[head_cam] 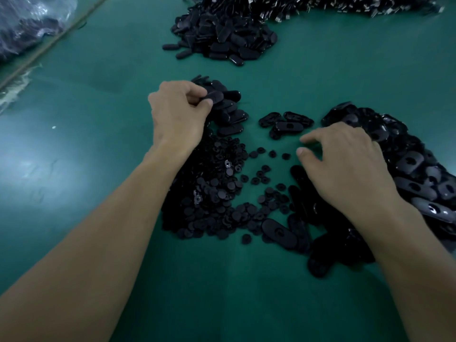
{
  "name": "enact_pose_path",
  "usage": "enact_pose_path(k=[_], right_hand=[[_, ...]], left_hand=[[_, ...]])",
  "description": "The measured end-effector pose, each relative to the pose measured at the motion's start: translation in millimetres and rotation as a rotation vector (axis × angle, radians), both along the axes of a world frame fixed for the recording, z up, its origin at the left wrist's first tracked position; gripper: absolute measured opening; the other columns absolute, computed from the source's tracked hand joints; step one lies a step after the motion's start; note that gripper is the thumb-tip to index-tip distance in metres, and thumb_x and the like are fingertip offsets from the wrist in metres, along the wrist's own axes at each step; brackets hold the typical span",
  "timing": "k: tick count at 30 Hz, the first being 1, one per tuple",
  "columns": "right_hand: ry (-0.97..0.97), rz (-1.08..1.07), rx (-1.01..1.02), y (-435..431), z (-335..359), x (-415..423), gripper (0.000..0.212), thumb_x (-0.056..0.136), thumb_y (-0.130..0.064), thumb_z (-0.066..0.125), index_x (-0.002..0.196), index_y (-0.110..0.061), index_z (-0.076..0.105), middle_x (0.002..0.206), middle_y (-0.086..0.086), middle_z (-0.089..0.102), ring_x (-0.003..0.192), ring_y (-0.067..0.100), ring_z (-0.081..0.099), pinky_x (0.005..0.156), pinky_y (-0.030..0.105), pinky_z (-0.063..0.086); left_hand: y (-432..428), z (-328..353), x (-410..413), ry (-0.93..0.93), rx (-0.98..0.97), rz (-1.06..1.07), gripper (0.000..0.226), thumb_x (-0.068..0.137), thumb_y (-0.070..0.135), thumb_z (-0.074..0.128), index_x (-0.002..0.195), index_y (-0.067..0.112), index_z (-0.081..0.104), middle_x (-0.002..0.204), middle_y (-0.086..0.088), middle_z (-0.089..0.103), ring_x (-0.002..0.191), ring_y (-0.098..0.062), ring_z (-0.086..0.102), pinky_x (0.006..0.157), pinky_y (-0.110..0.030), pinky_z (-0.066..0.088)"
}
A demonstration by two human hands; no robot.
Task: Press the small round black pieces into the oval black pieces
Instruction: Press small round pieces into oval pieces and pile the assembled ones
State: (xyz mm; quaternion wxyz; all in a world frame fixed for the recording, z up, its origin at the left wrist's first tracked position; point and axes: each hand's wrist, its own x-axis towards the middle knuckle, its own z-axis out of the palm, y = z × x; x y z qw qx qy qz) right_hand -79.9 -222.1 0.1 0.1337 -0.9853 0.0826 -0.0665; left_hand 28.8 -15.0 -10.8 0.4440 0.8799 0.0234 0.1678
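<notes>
Picking up the two parts to join.

The left hand point(177, 112) pinches one oval piece point(212, 97) from its pile; the right hand point(345, 164), grip open and empty, reaches for the small round pieces point(272, 153) on the green table point(98, 144). Next, I think, grab one and push it in.

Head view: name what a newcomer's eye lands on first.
Two bare forearms reach in from the bottom across a green table heaped with black parts. The left hand pinches an oval piece at center; the right hand hovers open over loose round pieces. A far oval pile sits at top.
</notes>
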Motion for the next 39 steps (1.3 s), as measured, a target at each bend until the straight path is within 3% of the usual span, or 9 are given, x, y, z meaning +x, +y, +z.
enact_pose_path(k=[4,7,11,16,21,26,29,33,39], right_hand=[[-0.032,0.038,0.136,-1.3,5.7,-2.3,0.031,0.100,-0.042,0.054,0.107,-0.019,0.073,0.111,0.005,0.068,0.097,0.026,0.061,0.092,0.049,0.050],[0.038,0.064,0.178,-3.2,10.1,-3.9,0.036,0.088,-0.056,0.063,0.101,-0.024,0.070,0.096,-0.003,0.066,0.092,0.020,0.063,0.089,0.047,0.053],[0.122,0.090,0.223,-6.6,9.9,-2.8,0.026,0.082,-0.050,0.077,0.092,-0.028,0.066,0.085,-0.009,0.062,0.076,0.007,0.060,0.068,0.029,0.051],[0.111,0.115,0.340,-9.2,7.9,0.6,0.014,0.084,-0.036,0.079,0.081,-0.030,0.067,0.075,-0.009,0.065,0.064,0.000,0.059,0.050,0.006,0.039],[-0.196,0.215,0.476,-7.3,5.0,-0.6,0.006,0.084,-0.034,0.078,0.081,-0.031,0.074,0.066,-0.015,0.066,0.069,-0.007,0.062,0.061,0.004,0.045],[-0.367,0.360,0.942,0.7,3.8,4.5,0.010,0.079,-0.029,0.082,0.085,-0.028,0.074,0.074,-0.008,0.073,0.061,0.007,0.066,0.059,0.018,0.053],[-0.388,0.452,1.117,7.3,1.7,5.3,0.012,0.079,-0.021,0.081,0.086,-0.021,0.070,0.075,-0.001,0.075,0.063,0.017,0.071,0.063,0.024,0.057],[-0.412,0.492,1.133,10.6,-1.3,4.9,0.017,0.083,-0.007,0.079,0.091,-0.018,0.069,0.092,0.009,0.075,0.080,0.023,0.074,0.077,0.028,0.059],[-0.380,0.530,1.160,15.6,1.5,1.4,0.028,0.080,0.007,0.076,0.094,-0.016,0.069,0.096,-0.004,0.077,0.091,0.013,0.074,0.084,0.022,0.056]], left_hand=[[-0.9,3.9,-3.2,-0.024,0.081,0.017,0.021,0.093,0.027,0.072,0.113,0.022,0.076,0.103,0.008,0.071,0.085,-0.006,0.061,0.089,-0.018,0.052],[-3.5,10.1,-11.9,-0.039,0.052,0.004,0.007,0.094,0.028,0.068,0.095,0.031,0.075,0.094,0.015,0.071,0.078,0.003,0.060,0.071,-0.004,0.044],[-8.8,17.5,-30.4,-0.070,-0.017,-0.087,0.017,0.091,0.025,0.069,0.078,0.036,0.071,0.078,0.020,0.070,0.068,0.011,0.060,0.064,-0.006,0.044],[-15.3,16.1,-53.7,-0.108,-0.121,-0.205,0.018,0.090,0.021,0.073,0.078,0.033,0.072,0.073,0.021,0.069,0.062,0.009,0.058,0.062,-0.006,0.043],[-13.6,14.3,-69.0,-0.164,-0.213,-0.245,0.012,0.091,0.021,0.074,0.083,0.030,0.074,0.077,0.018,0.073,0.068,0.002,0.065,0.066,-0.013,0.049],[-17.0,15.4,-75.8,0.076,-0.366,-0.410,0.017,0.095,0.027,0.071,0.083,0.018,0.076,0.077,-0.001,0.076,0.038,-0.004,0.045,0.042,-0.015,0.037],[-19.1,15.4,-78.7,0.211,-0.416,-0.476,0.023,0.099,0.029,0.066,0.085,0.013,0.075,0.064,0.006,0.073,0.032,-0.003,0.038,0.037,-0.012,0.031],[-18.9,16.0,-78.1,0.281,-0.485,-0.471,0.024,0.098,0.033,0.066,0.083,0.017,0.076,0.069,0.002,0.075,0.034,-0.005,0.034,0.036,-0.012,0.028],[-13.9,18.0,-73.1,0.281,-0.651,-0.484,0.005,0.089,0.017,0.076,0.086,0.017,0.073,0.072,0.003,0.072,0.045,-0.005,0.051,0.038,-0.014,0.034]])
